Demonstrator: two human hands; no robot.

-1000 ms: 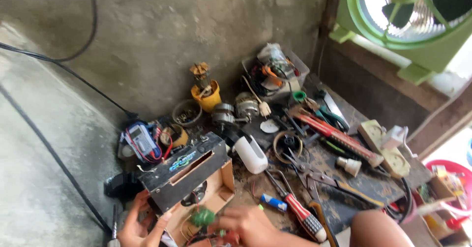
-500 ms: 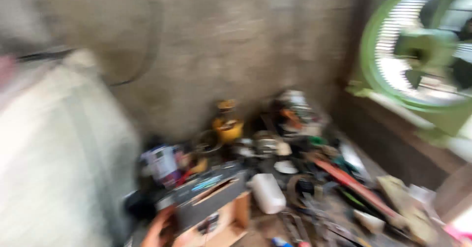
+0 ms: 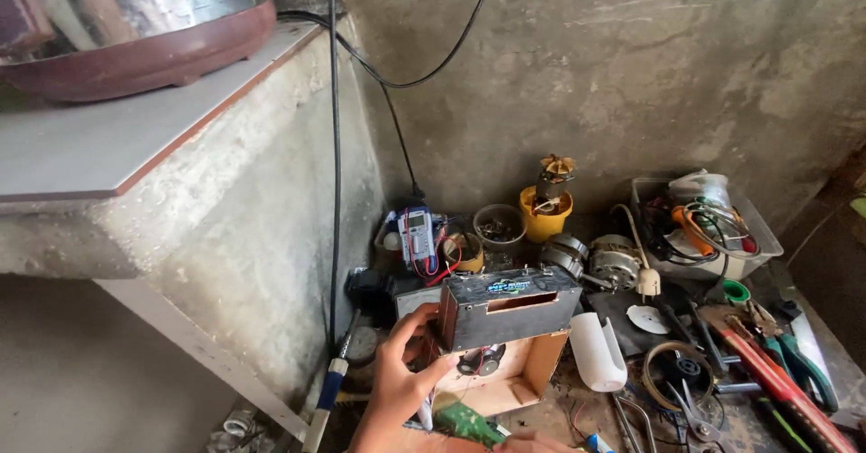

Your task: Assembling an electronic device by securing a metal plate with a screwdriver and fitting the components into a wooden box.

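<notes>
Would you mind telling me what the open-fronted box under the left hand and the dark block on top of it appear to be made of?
The box looks like unfinished wood or plywood: pale tan panels with raw, visible edges. The dark block looks like black moulded plastic, dusty and slightly glossy, though painted metal can't be excluded. The left hand grips the block's left end.

My left hand (image 3: 397, 385) grips a dull, scuffed grey metal box (image 3: 507, 307) above a bare, matt wooden casing (image 3: 514, 376). Beside it lies a smooth white plastic cup (image 3: 597, 352). The concrete wall (image 3: 631, 65) is rough and stained; the metal pot (image 3: 135, 11) gleams.
</notes>
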